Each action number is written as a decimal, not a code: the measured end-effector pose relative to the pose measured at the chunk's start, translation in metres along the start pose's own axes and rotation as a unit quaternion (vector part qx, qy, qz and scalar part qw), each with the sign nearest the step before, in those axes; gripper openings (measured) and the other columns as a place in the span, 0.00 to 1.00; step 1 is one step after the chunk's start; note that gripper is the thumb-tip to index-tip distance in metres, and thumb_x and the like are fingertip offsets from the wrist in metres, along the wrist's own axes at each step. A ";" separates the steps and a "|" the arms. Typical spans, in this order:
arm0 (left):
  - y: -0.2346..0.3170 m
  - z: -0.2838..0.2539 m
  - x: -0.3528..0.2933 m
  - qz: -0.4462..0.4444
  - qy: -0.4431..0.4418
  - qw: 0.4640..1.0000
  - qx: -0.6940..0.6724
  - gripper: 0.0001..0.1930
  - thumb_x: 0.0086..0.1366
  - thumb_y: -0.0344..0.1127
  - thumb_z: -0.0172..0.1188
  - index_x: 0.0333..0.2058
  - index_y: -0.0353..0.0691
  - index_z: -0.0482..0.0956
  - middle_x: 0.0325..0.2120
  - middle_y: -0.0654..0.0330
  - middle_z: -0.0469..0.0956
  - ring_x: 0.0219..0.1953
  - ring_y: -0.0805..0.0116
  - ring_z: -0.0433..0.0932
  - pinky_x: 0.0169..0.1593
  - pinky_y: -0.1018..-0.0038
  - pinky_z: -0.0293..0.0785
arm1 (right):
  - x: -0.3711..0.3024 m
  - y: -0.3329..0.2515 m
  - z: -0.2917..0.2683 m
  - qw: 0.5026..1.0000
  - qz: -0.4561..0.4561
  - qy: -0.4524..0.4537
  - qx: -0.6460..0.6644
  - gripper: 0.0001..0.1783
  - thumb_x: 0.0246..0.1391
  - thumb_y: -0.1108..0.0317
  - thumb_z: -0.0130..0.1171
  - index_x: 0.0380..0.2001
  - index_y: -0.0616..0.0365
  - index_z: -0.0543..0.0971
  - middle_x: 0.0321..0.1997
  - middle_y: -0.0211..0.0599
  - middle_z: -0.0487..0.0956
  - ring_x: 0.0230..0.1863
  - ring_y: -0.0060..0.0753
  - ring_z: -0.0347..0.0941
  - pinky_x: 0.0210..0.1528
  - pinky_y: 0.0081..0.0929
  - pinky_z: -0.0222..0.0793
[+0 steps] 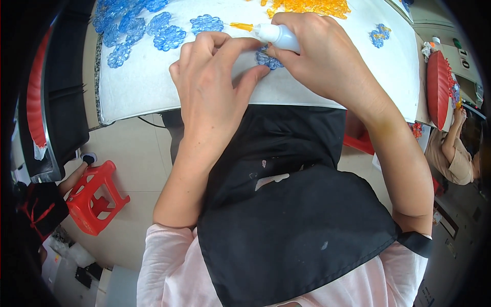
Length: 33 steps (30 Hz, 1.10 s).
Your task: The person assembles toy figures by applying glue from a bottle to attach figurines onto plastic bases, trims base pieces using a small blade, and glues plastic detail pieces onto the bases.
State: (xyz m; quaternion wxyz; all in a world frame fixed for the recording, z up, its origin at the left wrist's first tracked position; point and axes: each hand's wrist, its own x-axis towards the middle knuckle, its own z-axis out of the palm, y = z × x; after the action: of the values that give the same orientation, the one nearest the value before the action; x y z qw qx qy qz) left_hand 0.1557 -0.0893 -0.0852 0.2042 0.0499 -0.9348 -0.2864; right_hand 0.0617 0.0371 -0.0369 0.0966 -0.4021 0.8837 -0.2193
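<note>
My right hand [327,56] is wrapped round a small white squeeze bottle [280,37], which is tipped on its side. Its tapered yellow-orange nozzle [241,26] points left, with a thin tip. Just below the bottle, a clear blue flower-shaped piece [269,61] lies at the white table covering, partly hidden by fingers. The thumb and index finger of my left hand [208,82] close on its left side, while its other fingers curl loosely. The right fingertips come close to the same piece; whether they touch it cannot be made out.
Many blue flower pieces [169,38] spread over the far left of the white-covered table [138,92]. A heap of orange-yellow pieces [307,7] sits at the back. One blue piece with yellow [379,36] lies right. A red stool [94,197] stands left; another person [452,148] sits right.
</note>
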 end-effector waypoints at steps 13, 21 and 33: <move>0.000 -0.001 -0.001 0.004 -0.001 1.000 -0.020 0.14 0.43 0.35 0.67 0.33 0.46 0.79 0.31 0.66 0.67 0.36 0.68 0.65 0.40 0.71 0.55 | -0.010 0.014 -0.013 0.986 0.048 0.004 0.162 0.12 0.47 0.64 0.59 0.29 0.64 0.75 0.22 0.36 0.74 0.25 0.26 0.68 0.33 0.20 0.64; -0.003 0.001 0.000 0.018 0.007 1.000 -0.015 0.15 0.43 0.35 0.67 0.34 0.46 0.78 0.31 0.64 0.67 0.37 0.67 0.65 0.40 0.71 0.55 | -0.004 0.007 -0.003 0.997 -0.013 0.046 0.066 0.13 0.44 0.66 0.61 0.30 0.65 0.76 0.25 0.45 0.76 0.26 0.38 0.72 0.32 0.27 0.66; -0.003 0.002 0.001 0.011 -0.002 0.999 -0.036 0.13 0.44 0.34 0.66 0.32 0.45 0.78 0.29 0.65 0.67 0.35 0.68 0.65 0.39 0.72 0.54 | 0.022 -0.018 -0.030 0.984 0.102 -0.144 0.034 0.09 0.42 0.69 0.57 0.26 0.66 0.76 0.26 0.55 0.76 0.33 0.51 0.73 0.37 0.35 0.68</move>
State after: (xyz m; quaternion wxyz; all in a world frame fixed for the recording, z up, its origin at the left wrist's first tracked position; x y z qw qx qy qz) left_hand 0.1538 -0.0913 -0.0878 0.2072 0.0314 -0.9246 -0.3180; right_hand 0.0489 0.0195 -0.0024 0.2581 -0.3340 0.8890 -0.1776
